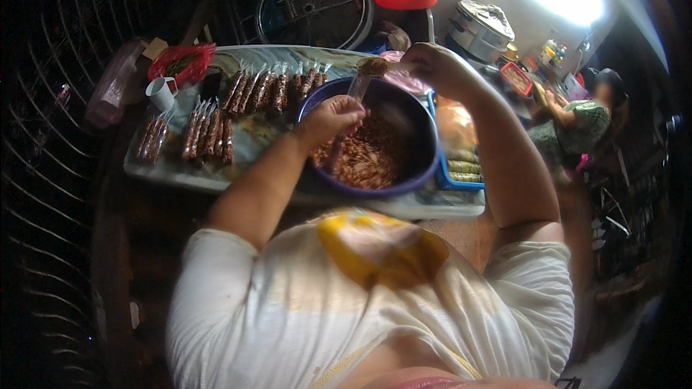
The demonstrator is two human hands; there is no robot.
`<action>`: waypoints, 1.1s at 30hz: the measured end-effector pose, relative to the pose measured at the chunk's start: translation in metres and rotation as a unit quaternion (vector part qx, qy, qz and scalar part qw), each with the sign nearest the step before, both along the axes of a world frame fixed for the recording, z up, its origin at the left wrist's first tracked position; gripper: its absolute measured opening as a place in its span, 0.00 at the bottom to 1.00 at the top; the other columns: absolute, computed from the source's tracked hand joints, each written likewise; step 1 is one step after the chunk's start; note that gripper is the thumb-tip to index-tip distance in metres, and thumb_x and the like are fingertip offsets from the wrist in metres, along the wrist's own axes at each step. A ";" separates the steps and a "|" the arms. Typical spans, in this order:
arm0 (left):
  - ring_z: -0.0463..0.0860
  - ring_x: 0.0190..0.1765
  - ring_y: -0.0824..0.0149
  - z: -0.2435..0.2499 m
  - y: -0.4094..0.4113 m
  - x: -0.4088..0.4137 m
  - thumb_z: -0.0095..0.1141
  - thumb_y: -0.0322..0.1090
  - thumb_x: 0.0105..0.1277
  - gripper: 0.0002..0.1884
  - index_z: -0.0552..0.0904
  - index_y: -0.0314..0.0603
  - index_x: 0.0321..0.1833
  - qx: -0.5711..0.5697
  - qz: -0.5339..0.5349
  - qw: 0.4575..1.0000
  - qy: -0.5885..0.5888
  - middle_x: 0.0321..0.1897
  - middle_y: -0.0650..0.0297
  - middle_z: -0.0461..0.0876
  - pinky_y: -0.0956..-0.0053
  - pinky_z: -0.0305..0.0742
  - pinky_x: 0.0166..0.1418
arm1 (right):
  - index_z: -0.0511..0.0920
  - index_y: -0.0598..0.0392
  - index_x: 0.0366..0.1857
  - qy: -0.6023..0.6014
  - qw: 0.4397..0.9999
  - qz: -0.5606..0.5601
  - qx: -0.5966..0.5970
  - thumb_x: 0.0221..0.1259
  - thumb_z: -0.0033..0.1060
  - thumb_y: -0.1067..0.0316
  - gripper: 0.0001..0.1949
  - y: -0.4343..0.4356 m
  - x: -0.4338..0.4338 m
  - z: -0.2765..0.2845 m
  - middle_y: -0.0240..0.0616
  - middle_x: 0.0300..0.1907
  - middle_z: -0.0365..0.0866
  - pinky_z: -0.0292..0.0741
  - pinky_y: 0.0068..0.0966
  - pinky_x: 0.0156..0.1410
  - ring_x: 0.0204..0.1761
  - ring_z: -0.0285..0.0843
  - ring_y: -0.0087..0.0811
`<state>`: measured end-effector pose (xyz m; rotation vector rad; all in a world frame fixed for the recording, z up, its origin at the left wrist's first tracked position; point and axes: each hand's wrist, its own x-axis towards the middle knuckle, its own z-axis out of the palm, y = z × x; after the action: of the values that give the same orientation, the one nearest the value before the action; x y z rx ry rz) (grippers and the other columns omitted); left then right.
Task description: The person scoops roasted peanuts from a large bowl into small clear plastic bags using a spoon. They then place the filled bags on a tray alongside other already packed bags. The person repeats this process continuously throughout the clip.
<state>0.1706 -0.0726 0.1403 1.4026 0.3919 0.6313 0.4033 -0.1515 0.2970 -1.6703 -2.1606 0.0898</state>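
My left hand [336,118] pinches a narrow clear plastic bag [359,87] above a purple basin [436,159]. Inside the basin lies a heap of reddish-brown nuts [370,159], which look like peanuts. My right hand [440,69] is raised beyond the basin's far right rim, gripping the handle of a small scoop [373,66]. The scoop appears loaded and sits at the upper end of the bag. Part of the bag is hidden behind my left fingers.
Filled nut packets [208,135] lie in rows at the left of the marbled table [259,146]. Near them are a white cup [161,94] and red plastic bag [186,65]. A blue basket [459,186] holds wrapped packs. Another person [578,119] sits at the right.
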 end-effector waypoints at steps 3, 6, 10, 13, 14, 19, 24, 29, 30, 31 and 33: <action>0.79 0.33 0.77 -0.007 0.006 0.002 0.57 0.29 0.70 0.04 0.80 0.42 0.44 0.001 -0.013 1.000 -0.018 0.32 0.68 0.82 0.82 0.76 0.39 | 0.81 0.55 0.46 -0.023 0.999 -0.003 0.025 0.59 0.62 0.71 0.11 -0.002 0.000 -0.001 0.44 0.41 0.83 0.78 0.35 0.53 0.45 0.83 0.40; 0.79 0.33 0.77 -0.010 0.010 0.005 0.58 0.29 0.69 0.04 0.79 0.42 0.44 0.007 -0.024 0.999 -0.022 0.32 0.68 0.82 0.82 0.76 0.39 | 0.81 0.55 0.45 -0.025 0.998 0.001 0.057 0.58 0.62 0.71 0.11 -0.003 0.000 -0.005 0.45 0.41 0.83 0.78 0.36 0.54 0.45 0.82 0.43; 0.81 0.35 0.75 -0.010 0.016 0.007 0.58 0.31 0.70 0.03 0.80 0.43 0.44 0.027 -0.032 0.999 -0.010 0.33 0.68 0.82 0.79 0.77 0.42 | 0.82 0.53 0.45 -0.089 0.987 0.005 0.136 0.57 0.62 0.72 0.12 -0.004 -0.002 -0.007 0.44 0.42 0.83 0.78 0.40 0.54 0.47 0.82 0.46; 0.82 0.36 0.74 -0.010 0.017 0.008 0.58 0.33 0.71 0.04 0.80 0.43 0.44 0.022 -0.010 1.000 0.003 0.33 0.68 0.82 0.77 0.78 0.43 | 0.83 0.51 0.45 -0.158 0.966 -0.039 0.200 0.55 0.61 0.73 0.13 -0.004 0.000 -0.014 0.43 0.44 0.84 0.77 0.42 0.55 0.49 0.82 0.48; 0.82 0.36 0.74 -0.007 0.016 0.008 0.58 0.33 0.71 0.04 0.80 0.43 0.44 0.018 0.002 1.000 0.011 0.33 0.68 0.82 0.77 0.77 0.43 | 0.83 0.50 0.45 -0.180 0.957 -0.061 0.218 0.54 0.60 0.74 0.14 -0.003 0.001 -0.018 0.43 0.45 0.84 0.77 0.43 0.55 0.49 0.82 0.48; 0.82 0.35 0.75 -0.012 0.023 0.003 0.59 0.34 0.71 0.05 0.81 0.45 0.45 0.009 -0.001 1.000 0.008 0.34 0.68 0.83 0.78 0.77 0.42 | 0.86 0.54 0.37 -0.340 0.923 -0.141 -0.111 0.52 0.60 0.73 0.10 -0.014 0.005 -0.077 0.45 0.41 0.87 0.81 0.44 0.45 0.44 0.87 0.45; 0.83 0.35 0.74 -0.014 0.024 -0.002 0.60 0.35 0.71 0.06 0.81 0.45 0.46 -0.019 -0.016 1.000 -0.018 0.36 0.67 0.84 0.77 0.80 0.44 | 0.86 0.52 0.43 -0.260 0.937 -0.071 -0.221 0.52 0.60 0.74 0.13 -0.011 0.019 -0.180 0.45 0.42 0.87 0.82 0.40 0.49 0.45 0.87 0.48; 0.84 0.37 0.73 -0.012 0.025 -0.005 0.60 0.34 0.71 0.06 0.81 0.45 0.48 -0.052 -0.018 0.998 -0.031 0.37 0.66 0.84 0.76 0.81 0.47 | 0.84 0.50 0.48 -0.008 0.958 0.040 -0.285 0.51 0.64 0.72 0.17 -0.008 0.005 -0.223 0.48 0.42 0.86 0.78 0.37 0.53 0.46 0.84 0.46; 0.84 0.38 0.73 -0.012 0.025 -0.006 0.60 0.34 0.71 0.06 0.80 0.45 0.48 -0.057 -0.012 0.998 -0.025 0.37 0.66 0.84 0.76 0.81 0.47 | 0.84 0.50 0.48 -0.004 0.953 0.031 -0.302 0.52 0.64 0.71 0.17 -0.010 -0.005 -0.215 0.48 0.42 0.86 0.78 0.37 0.53 0.46 0.84 0.46; 0.84 0.38 0.73 -0.012 0.025 -0.007 0.60 0.33 0.71 0.07 0.80 0.45 0.48 -0.061 -0.006 0.998 -0.020 0.37 0.66 0.84 0.76 0.81 0.47 | 0.84 0.51 0.48 0.000 0.948 0.021 -0.318 0.52 0.64 0.71 0.17 -0.011 -0.012 -0.208 0.48 0.42 0.86 0.78 0.36 0.53 0.46 0.84 0.46; 0.84 0.38 0.74 -0.018 0.027 -0.008 0.60 0.33 0.71 0.06 0.80 0.45 0.48 -0.048 -0.015 0.998 -0.023 0.37 0.66 0.84 0.76 0.81 0.47 | 0.84 0.51 0.48 0.044 0.956 0.036 -0.289 0.52 0.66 0.70 0.16 -0.013 0.001 -0.201 0.47 0.45 0.85 0.77 0.35 0.53 0.48 0.83 0.44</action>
<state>0.1621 -0.0454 0.1222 1.2975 0.3594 0.6124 0.4044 -0.1640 0.0964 -1.8262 -2.2592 0.8754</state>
